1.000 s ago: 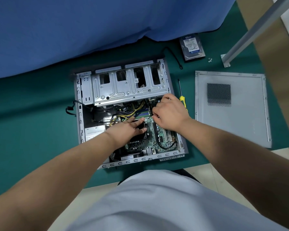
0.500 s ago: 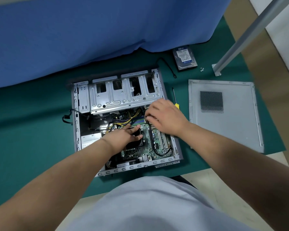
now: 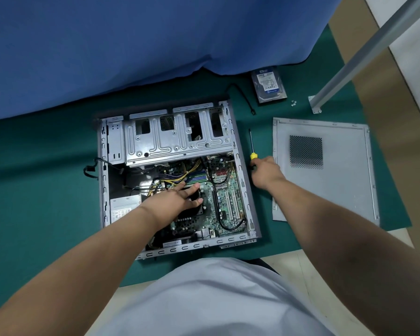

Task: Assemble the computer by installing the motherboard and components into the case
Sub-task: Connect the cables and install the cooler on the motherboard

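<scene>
Your right hand has left the motherboard, where it was working half a second ago, and now sits outside the case on the screwdriver. Its fingers curl around the dark lower end of the handle; the yellow collar and the shaft run away from your grip toward the far side of the mat. How firm the pinch is cannot be told, since the back of your hand hides the fingertips.

Your left hand has stayed put: fingers spread flat and pressing on the dark cooler area in the middle of the board, with the yellow cable bundle just beyond your fingertips.

The motherboard lies inside the case, to the left of your tool grip, with only the case wall between them. Judging from that, the board looks seated and you are moving on to fastening, so the next step is probably driving a screw.

Watch 2 things. The small screws lie well beyond your grip, past the tip of the shaft and off to the right, near the hard drive; none shows in either hand. The side panel rests just right of your grip, so lift the tool before swinging it back over the board.
</scene>
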The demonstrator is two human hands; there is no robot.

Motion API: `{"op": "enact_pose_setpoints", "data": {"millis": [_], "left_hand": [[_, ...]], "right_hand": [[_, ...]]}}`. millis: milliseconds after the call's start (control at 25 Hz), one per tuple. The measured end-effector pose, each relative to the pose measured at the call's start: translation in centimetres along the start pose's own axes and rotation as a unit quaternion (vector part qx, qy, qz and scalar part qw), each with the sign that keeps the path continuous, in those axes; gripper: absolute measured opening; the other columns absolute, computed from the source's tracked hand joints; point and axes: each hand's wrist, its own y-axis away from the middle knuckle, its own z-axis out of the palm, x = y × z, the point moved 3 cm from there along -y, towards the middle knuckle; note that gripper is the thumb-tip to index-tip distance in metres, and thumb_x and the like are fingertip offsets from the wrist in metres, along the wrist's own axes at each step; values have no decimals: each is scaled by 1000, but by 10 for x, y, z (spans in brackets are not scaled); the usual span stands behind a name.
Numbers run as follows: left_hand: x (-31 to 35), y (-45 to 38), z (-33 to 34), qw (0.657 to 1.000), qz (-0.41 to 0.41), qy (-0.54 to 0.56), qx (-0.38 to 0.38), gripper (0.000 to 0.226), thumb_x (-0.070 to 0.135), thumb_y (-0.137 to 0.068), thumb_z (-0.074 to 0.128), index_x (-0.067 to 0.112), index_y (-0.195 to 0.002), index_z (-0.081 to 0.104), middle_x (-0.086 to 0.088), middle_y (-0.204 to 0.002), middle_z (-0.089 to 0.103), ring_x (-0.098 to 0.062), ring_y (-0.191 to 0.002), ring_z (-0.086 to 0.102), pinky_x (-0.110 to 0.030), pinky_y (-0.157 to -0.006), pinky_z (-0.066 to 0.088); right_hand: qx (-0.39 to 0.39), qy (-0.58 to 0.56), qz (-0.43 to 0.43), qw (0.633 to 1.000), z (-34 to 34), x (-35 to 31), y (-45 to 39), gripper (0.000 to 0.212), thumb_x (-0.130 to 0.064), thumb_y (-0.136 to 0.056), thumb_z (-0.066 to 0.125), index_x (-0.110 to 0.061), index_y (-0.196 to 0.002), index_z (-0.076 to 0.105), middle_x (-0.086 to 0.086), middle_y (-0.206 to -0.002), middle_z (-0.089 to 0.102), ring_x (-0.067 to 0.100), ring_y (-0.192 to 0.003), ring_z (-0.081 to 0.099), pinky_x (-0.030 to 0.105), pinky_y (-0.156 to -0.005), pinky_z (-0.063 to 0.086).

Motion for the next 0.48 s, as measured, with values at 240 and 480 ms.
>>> {"op": "enact_pose_setpoints", "data": {"millis": [240, 480], "left_hand": [[-1, 1, -2, 1000, 3, -10, 2, 118, -32, -78, 39, 47, -161, 11, 13, -167, -22, -26, -158, -7, -44, -113, 45], [-6, 2, 9, 999, 32, 18, 38, 109, -24, -85, 44, 48, -160, 11, 15, -167, -22, -25, -158, -6, -44, -119, 37]], "right_hand": [[29, -40, -28, 998, 3, 1, 4, 59, 5, -90, 50, -19, -144, 52, 17, -140, 40, 38, -114, 57, 37, -104, 48], [178, -392, -98, 897, -46, -15, 56, 31, -8, -92, 55, -36, -104, 61, -4, -101, 65, 10, -69, 52, 25, -62, 41]]}}
